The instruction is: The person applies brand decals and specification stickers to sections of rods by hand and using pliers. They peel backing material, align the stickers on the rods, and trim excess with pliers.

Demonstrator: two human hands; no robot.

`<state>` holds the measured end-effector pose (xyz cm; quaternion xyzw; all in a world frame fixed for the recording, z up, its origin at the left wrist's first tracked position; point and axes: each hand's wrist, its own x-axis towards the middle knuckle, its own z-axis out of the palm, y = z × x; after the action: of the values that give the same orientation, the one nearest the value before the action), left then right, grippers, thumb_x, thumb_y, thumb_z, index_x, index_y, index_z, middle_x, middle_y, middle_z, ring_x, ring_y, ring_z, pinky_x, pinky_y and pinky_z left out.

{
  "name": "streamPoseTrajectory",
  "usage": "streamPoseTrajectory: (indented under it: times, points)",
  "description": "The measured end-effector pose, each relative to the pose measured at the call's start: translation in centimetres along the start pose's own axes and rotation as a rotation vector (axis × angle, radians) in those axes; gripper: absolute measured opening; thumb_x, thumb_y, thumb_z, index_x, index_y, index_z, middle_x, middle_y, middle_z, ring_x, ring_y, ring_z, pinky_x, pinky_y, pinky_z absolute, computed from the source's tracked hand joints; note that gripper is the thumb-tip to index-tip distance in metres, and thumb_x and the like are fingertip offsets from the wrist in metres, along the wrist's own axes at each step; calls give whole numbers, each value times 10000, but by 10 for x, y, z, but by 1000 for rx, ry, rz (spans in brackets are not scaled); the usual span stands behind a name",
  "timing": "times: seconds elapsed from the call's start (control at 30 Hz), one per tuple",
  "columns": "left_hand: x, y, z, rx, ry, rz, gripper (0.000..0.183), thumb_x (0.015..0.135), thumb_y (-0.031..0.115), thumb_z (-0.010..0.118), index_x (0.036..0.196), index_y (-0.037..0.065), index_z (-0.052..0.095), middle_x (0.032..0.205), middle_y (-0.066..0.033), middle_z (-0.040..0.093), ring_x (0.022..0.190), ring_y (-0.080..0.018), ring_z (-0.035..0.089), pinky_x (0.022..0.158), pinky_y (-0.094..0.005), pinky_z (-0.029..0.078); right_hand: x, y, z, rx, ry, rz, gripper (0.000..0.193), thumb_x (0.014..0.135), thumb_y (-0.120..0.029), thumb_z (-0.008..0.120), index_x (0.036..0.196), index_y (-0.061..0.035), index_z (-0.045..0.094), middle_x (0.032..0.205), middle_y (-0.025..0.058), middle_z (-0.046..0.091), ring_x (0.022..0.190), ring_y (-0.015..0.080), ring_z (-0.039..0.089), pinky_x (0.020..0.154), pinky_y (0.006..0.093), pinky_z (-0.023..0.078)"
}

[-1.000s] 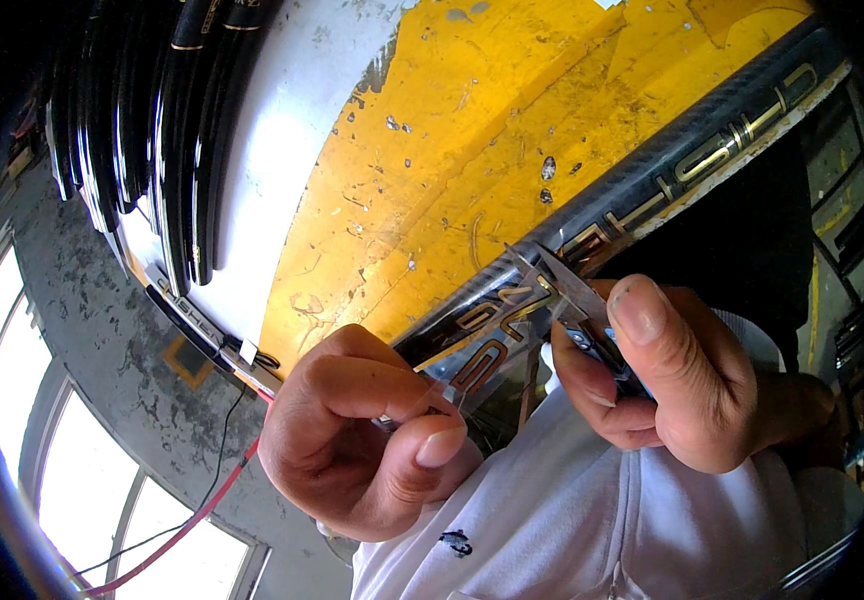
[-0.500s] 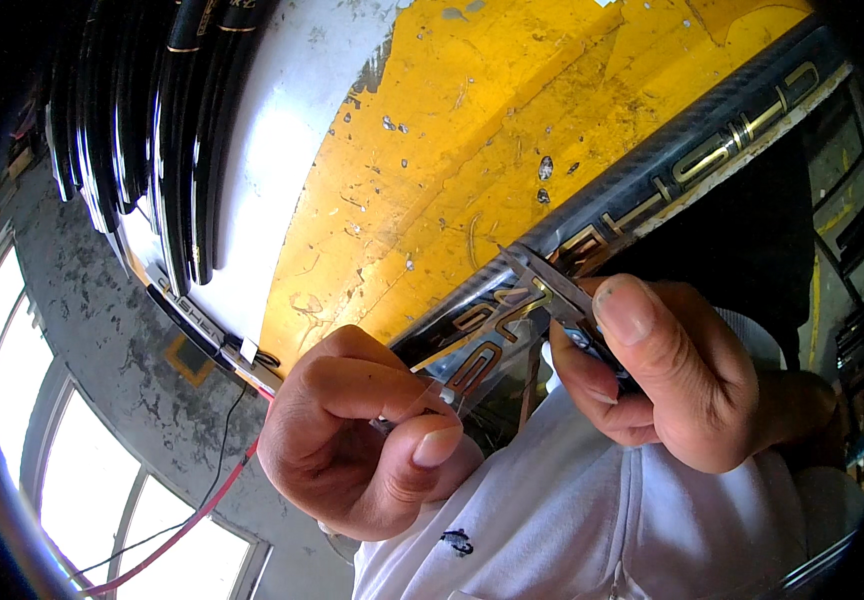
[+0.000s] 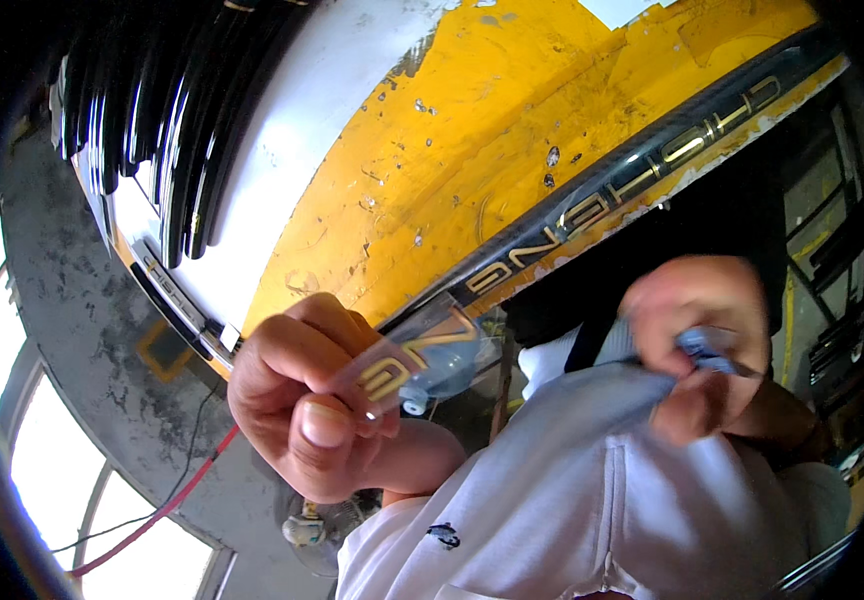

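My left hand (image 3: 287, 385) pinches a small clear decal strip (image 3: 432, 350) with gold letters between thumb and fingers. The strip stands up off the hand, over the near edge of the yellow worktop (image 3: 432, 200). To the right, in front of my lap, my right hand (image 3: 697, 300) is smeared by motion. It is closed around small blue-handled scissors (image 3: 704, 345), whose metal tip sticks out to the right; their blades are mostly hidden. Beyond both hands, a glossy black strip (image 3: 592, 185) with gold lettering lies along the worktop's edge.
Several glossy black curved pieces (image 3: 172, 150) lie at the upper left, over a white part of the surface. A shorter lettered black strip (image 3: 167, 290) sits by the left rim. A red hose (image 3: 187, 490) runs above the grey floor. Racks (image 3: 832, 230) stand at the right.
The scissors have moved away from the decal strip, right and down, with my right hand. My left hand has shifted slightly up and left, tilting the strip so its letters show.
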<state>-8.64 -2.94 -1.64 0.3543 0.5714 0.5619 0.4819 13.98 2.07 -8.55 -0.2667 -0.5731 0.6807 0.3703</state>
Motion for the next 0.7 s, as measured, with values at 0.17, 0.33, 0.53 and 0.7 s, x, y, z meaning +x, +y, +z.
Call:
streamPoseTrajectory:
  times: [0.17,0.33,0.53,0.7]
  points:
    - [-1,-3,-10,-94,-41,36,324,910,280,591,783,-5,504,635,-76,496,432,-62,446,398,-169,374,13,-1,-28,-508,91,-64,462,890,-30,440,1338,54,366,1371,185,384,476,28,408,457,164,337]
    - [3,-7,-11,-153,-79,48,322,920,277,575,790,-6,492,637,-76,480,427,-61,427,388,-163,377,22,8,10,-549,-40,-212,616,809,42,458,1411,25,328,1372,210,464,621,107,631,520,217,471]
    - [-1,-11,-18,-174,-105,74,304,926,259,565,807,-11,492,659,-77,480,446,-59,431,396,-166,398,20,-9,-11,-657,-4,-20,628,809,63,412,1426,-25,330,1383,160,471,888,183,664,634,233,515]
    - [0,-12,-16,-149,-77,84,287,924,240,563,807,-9,485,658,-71,471,446,-55,427,406,-173,412,20,-18,-3,-682,-18,79,720,754,89,449,1443,-61,304,1382,143,471,888,228,656,635,254,539]
